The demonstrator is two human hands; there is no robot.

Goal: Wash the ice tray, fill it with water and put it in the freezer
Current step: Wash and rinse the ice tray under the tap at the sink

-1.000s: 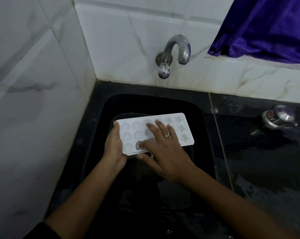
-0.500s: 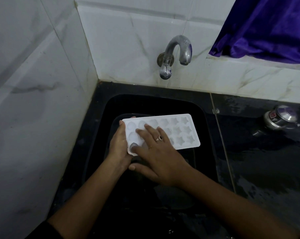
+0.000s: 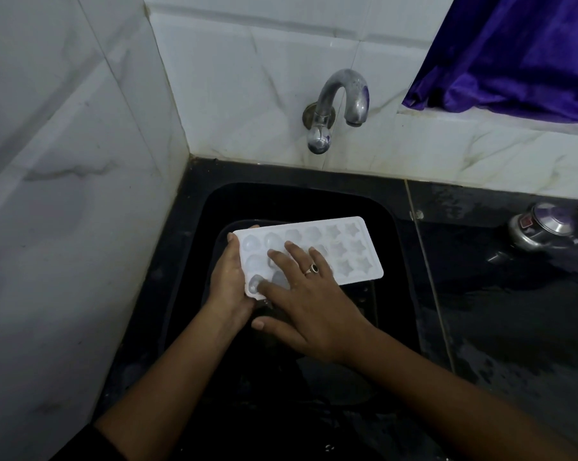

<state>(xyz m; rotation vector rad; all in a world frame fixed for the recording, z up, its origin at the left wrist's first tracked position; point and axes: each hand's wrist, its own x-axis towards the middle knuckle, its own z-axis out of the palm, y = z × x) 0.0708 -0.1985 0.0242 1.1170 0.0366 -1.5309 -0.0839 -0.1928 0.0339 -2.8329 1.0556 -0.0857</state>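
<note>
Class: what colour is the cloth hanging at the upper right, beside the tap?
The cloth is a shiny violet-blue, seen best in the head view.

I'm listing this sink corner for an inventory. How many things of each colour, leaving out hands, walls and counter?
White: 1, the ice tray
Silver: 2, the tap and the metal pot
Purple: 1, the curtain
Black: 2, the sink and a dim tub in it
Total: 6

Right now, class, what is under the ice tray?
The tray is held over the black sink, above a dark basin. The left hand grips its end; the right hand rests on top. Directly beneath is hidden.
</note>
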